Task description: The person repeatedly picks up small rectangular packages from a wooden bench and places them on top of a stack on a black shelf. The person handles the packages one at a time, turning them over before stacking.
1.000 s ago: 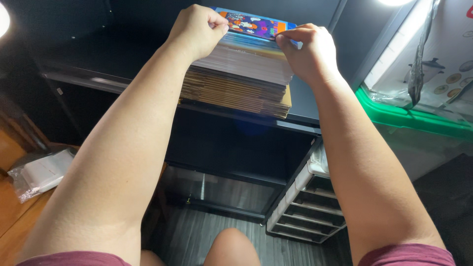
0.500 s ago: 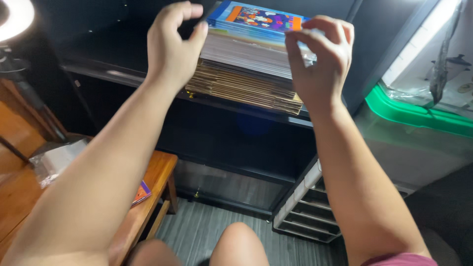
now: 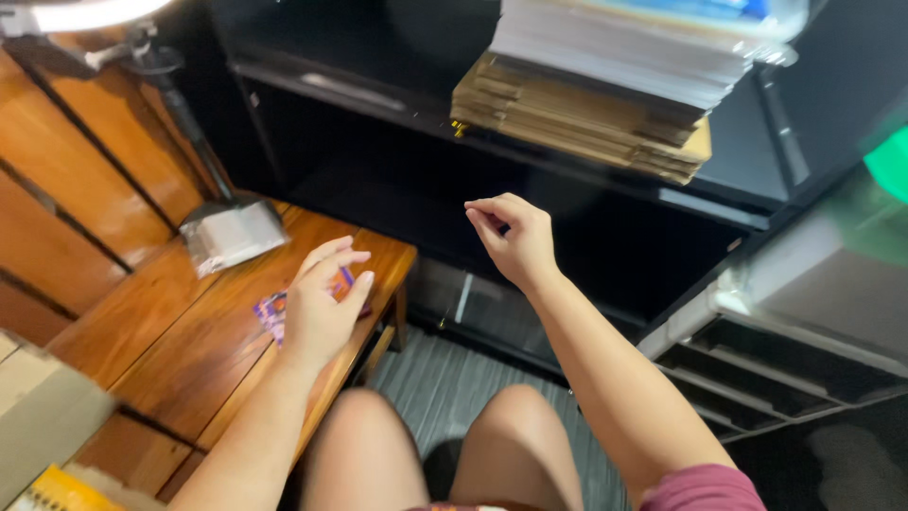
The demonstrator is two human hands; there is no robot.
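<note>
Purple and orange flat card packet (image 3: 272, 308) lies on the brown wooden table (image 3: 180, 331), directly under our left hand (image 3: 320, 303). We see only its left part; the rest is hidden by the palm and the fingers. The left hand hovers low over it with the fingers spread loosely and holding nothing; whether the fingertips touch the packet, we cannot tell. The packet is close to the right edge of the table, near the corner.

Our right hand (image 3: 515, 237) is raised in the air in front of the black shelf unit (image 3: 605, 189), well apart from the packet. Its fingers are curled inward, thumb close to the index finger, and it holds nothing that we can see.

On the upper shelf rests a tall stack of flat brown cardboard sleeves and white printed sheets (image 3: 605, 85), above and to the right of the right hand. Farther back on the table, a clear plastic bag (image 3: 232, 232) lies beside the black lamp stand (image 3: 175, 104), apart from the packet. Between the table edge and the shelf there is a strip of grey floor (image 3: 454, 378), and our bare knees are below it.
</note>
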